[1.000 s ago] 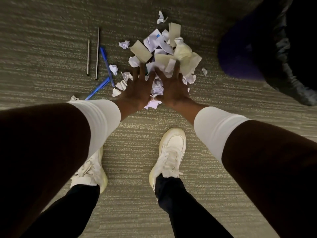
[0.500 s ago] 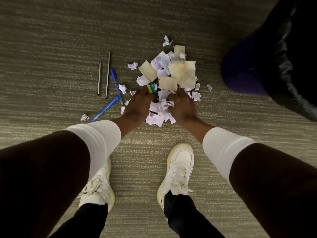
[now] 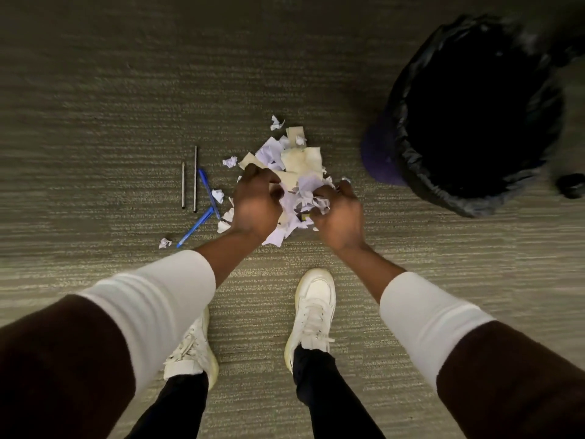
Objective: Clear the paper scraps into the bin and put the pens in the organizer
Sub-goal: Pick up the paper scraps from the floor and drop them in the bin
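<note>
A heap of white and beige paper scraps (image 3: 294, 160) lies on the carpet in front of me. My left hand (image 3: 256, 205) and my right hand (image 3: 340, 217) are curled around the near part of the heap, squeezing a bundle of scraps between them. Two blue pens (image 3: 209, 193) cross left of the heap, beside two thin dark pens (image 3: 194, 179). Loose scraps lie near the pens, one (image 3: 164, 243) at the far left. The bin (image 3: 408, 147) with a black liner stands at the upper right. No organizer is visible.
Grey-green carpet covers the floor. My two white shoes (image 3: 313, 312) stand just behind the heap. A small dark object (image 3: 571, 185) lies right of the bin.
Both hands went from flat, spread fingers on the heap to curled fingers gathering scraps together. The view has shifted, showing more of the bin.
</note>
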Motion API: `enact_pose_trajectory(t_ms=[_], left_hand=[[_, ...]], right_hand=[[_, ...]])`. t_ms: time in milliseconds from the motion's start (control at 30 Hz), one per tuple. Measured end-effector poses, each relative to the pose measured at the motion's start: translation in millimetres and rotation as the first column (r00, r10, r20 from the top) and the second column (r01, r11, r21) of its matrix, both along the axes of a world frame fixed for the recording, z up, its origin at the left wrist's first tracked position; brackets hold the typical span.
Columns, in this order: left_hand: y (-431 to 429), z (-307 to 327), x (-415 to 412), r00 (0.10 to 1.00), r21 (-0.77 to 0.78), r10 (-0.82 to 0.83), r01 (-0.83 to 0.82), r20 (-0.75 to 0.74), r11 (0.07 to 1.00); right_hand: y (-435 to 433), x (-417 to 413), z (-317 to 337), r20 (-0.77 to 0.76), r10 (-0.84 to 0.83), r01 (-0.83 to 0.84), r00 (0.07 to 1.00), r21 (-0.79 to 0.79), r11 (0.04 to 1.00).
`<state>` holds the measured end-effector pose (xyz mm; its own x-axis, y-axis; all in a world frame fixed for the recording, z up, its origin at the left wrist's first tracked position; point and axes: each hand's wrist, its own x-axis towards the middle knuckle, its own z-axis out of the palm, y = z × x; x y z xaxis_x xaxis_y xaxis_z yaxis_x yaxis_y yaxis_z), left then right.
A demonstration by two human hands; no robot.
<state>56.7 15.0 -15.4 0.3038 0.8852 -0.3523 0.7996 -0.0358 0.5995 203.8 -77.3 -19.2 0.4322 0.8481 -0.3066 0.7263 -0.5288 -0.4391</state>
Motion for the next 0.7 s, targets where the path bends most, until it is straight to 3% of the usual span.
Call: enact_pose_trajectory(t_ms=[233,500,700], left_hand=[[13.9,85.6,74.0,0.983,0.09,0.058,-0.075,0.174,0.993],[34.9,160.0,177.4,0.955,0.018,-0.035,0.031,0.294,0.999],[44.6,156.9,240.9,0.973,-0.028,-0.156,0.163,0.172,0.986]], right_hand=[[-6.0,38.7,95.0,-0.082,-0.29,0.297,0.954,0.099,0.95],[-0.7,134.1,169.3,-0.077,-0.496,0.501,0.865,0.208,0.84],[10.6,188.0,159.6,-0.046,-0.576,0.576,0.816,0.146,0.804]])
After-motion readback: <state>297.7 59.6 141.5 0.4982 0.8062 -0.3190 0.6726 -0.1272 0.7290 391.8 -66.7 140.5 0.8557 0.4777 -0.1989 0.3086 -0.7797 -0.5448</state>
